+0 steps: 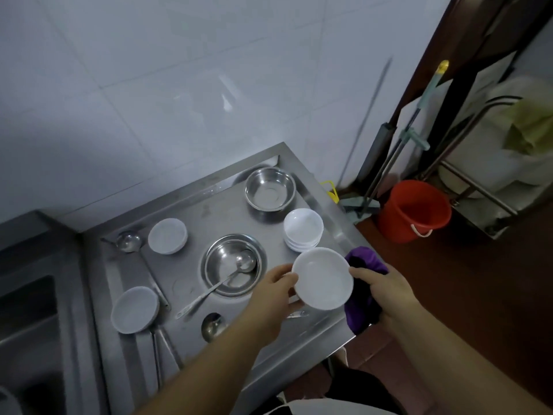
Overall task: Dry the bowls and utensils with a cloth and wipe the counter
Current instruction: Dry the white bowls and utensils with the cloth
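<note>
A white bowl (322,278) is gripped by the left hand (276,290), a purple cloth (363,290) clutched by the right hand (386,290); most dishes and the worktop (191,211) seemingly remain undone.

Held bowl (322,278): white, plain. Cloth (363,290): purple. Stack of bowls (303,229): white. Two steel bowls (270,188), ladle (221,284), counter (191,211): silver-grey, unpatterned. Bucket (414,211): orange-red. Wall tiles (179,85): pale blue-white. Floor (478,280): dark red-brown.
</note>
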The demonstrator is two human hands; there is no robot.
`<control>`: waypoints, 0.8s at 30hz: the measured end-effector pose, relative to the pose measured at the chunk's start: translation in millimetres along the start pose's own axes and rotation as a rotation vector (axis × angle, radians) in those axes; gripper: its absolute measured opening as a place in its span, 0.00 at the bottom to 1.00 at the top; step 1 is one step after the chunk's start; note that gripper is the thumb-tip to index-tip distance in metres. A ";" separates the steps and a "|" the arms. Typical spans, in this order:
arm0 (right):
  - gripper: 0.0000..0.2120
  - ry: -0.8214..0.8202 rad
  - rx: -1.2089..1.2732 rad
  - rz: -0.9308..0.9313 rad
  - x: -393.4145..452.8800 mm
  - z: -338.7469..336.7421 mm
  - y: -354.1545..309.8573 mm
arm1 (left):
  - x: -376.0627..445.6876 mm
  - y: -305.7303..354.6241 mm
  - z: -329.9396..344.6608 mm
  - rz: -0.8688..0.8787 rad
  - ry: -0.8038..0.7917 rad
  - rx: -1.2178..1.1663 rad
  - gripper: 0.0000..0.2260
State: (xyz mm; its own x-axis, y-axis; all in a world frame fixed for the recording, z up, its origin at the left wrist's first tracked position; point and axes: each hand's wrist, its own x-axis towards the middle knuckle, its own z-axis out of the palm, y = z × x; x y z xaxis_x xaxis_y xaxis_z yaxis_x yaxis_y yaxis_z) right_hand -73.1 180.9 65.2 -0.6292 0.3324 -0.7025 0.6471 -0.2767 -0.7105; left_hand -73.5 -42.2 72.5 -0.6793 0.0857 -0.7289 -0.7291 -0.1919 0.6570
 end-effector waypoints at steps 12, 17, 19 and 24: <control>0.29 -0.062 -0.433 -0.076 119.2 -47.9 -24.3 | 69.4 -22.6 87.7 -0.136 0.218 -0.064 0.07; 0.24 -0.124 -0.601 -0.087 151.4 -53.9 -26.3 | 93.9 -53.2 108.7 -0.184 0.343 -0.166 0.06; 0.21 -0.146 -0.635 -0.094 160.2 -49.8 -23.2 | 103.2 -61.5 109.4 -0.188 0.392 -0.170 0.06; 0.17 -0.198 -0.670 -0.091 174.1 -28.7 -13.5 | 124.4 -69.8 92.7 -0.191 0.500 -0.133 0.05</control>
State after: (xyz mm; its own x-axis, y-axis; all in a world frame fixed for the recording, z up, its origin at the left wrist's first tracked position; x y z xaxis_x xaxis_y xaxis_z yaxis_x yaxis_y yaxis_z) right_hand -179.1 268.5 -46.4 -0.7189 0.1403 -0.6808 0.6740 0.3805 -0.6333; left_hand -114.9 72.4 -46.2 -0.3900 -0.3372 -0.8568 -0.7967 -0.3429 0.4976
